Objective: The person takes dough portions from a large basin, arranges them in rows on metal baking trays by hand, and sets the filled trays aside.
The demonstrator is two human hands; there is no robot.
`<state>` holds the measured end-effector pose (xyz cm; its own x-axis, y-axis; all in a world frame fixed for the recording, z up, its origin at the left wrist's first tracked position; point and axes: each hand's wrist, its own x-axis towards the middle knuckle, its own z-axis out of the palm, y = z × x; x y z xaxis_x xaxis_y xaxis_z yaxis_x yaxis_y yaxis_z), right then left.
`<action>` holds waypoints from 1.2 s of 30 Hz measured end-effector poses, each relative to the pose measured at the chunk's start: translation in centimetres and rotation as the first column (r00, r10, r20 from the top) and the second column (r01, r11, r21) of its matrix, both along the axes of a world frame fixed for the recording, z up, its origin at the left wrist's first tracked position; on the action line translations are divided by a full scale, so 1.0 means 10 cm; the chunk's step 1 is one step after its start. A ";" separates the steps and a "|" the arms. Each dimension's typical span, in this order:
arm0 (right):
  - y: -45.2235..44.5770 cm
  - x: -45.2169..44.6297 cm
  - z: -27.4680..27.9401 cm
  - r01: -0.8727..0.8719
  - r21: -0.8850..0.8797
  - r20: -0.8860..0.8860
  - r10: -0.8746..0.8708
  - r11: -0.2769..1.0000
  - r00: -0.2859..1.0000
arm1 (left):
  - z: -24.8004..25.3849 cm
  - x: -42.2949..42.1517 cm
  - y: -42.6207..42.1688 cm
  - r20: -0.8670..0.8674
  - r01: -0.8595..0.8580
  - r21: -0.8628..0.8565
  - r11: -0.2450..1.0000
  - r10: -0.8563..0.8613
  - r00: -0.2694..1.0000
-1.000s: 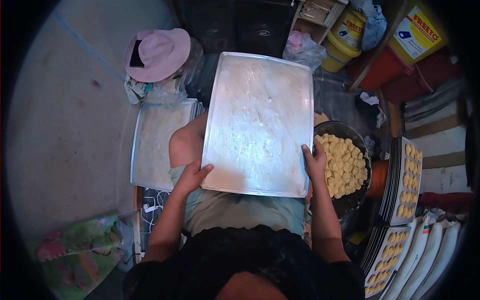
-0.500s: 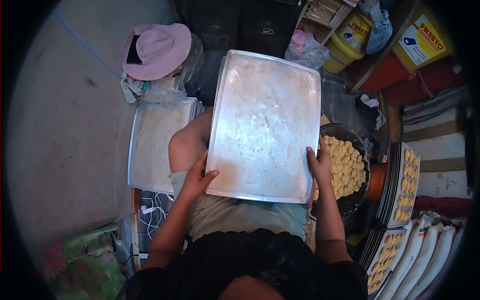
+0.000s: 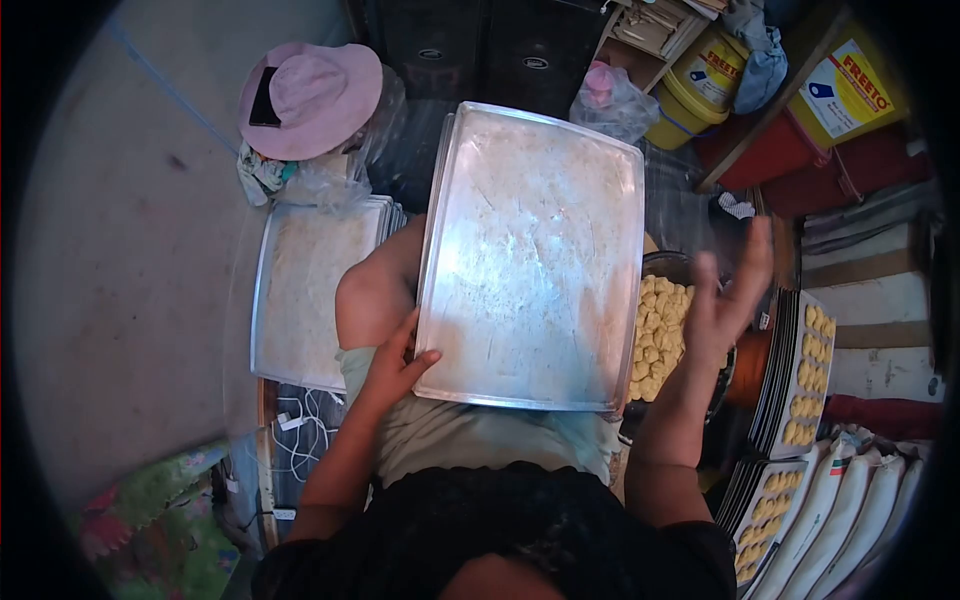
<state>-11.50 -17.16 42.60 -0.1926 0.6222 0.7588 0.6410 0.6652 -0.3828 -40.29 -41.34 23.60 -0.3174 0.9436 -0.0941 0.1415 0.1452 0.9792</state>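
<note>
Left fingers [image 3: 428, 359] pinching tray [image 3: 535, 260] edge; right fingers [image 3: 756, 258] spread (blurred), partly hiding dough [image 3: 656, 335]; 2 tray stacks [image 3: 773, 400] rightward.

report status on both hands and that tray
Left hand gripping metal tray by its left edge. Right hand off it, fingers apart, partly hiding dough pieces. Nothing on top of tray.

With the metal tray [image 3: 530, 260] over the person's lap as the clock's centre, the left hand [image 3: 395, 370] grips its edge near eight o'clock, thumb on top. The right hand [image 3: 728, 300], off the tray and blurred, is raised at three, partly hiding a dark basin [image 3: 668, 264] of dough pieces [image 3: 655, 335]. More trays [image 3: 300, 300] lie at nine; a pink hat [image 3: 315, 90] sits at ten.
</note>
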 end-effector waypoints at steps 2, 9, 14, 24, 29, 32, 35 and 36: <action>-0.04 -0.23 0.35 -0.069 0.244 -0.272 0.136 0.967 0.953 | 0.03 0.01 0.01 0.023 -0.004 0.008 1.000 0.004 1.000; 0.54 -1.48 -1.50 0.138 -0.455 0.710 0.265 0.880 0.653 | -0.05 -0.03 -0.01 0.039 -0.040 -0.074 0.996 0.043 0.998; 0.39 -1.08 -1.48 -0.328 -0.549 0.155 0.479 0.769 0.864 | 0.17 -0.08 0.05 -0.029 -0.013 -0.173 0.985 0.008 1.000; 0.60 3.39 -4.25 0.284 -0.857 -0.020 -0.579 0.430 0.815 | 1.35 1.96 2.86 -0.697 0.788 -0.050 0.614 -0.586 0.413; 0.78 3.72 -4.91 0.511 -0.818 0.123 -0.789 0.263 0.602 | 0.08 3.45 4.48 -0.550 0.846 -0.283 0.452 -0.799 0.243; 1.12 2.72 -4.28 0.568 -0.810 0.542 -0.562 -0.150 0.625 | -1.24 3.88 4.88 -0.457 0.732 -0.404 0.548 -0.815 0.357; 0.64 2.35 -4.38 0.633 -0.773 0.611 -0.218 0.042 0.761 | -1.98 4.07 4.83 -0.344 0.509 -0.716 0.477 -0.876 0.337; 0.48 2.33 -4.21 0.619 -0.783 0.616 -0.054 0.068 0.786 | -2.24 4.08 4.76 -0.376 0.497 -0.697 0.517 -0.854 0.361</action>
<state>11.80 -12.37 0.48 0.2339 0.8085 -0.5400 0.9151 -0.3708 -0.1587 0.56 6.23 1.23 0.2797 0.7525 -0.5962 0.8961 0.0182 0.4435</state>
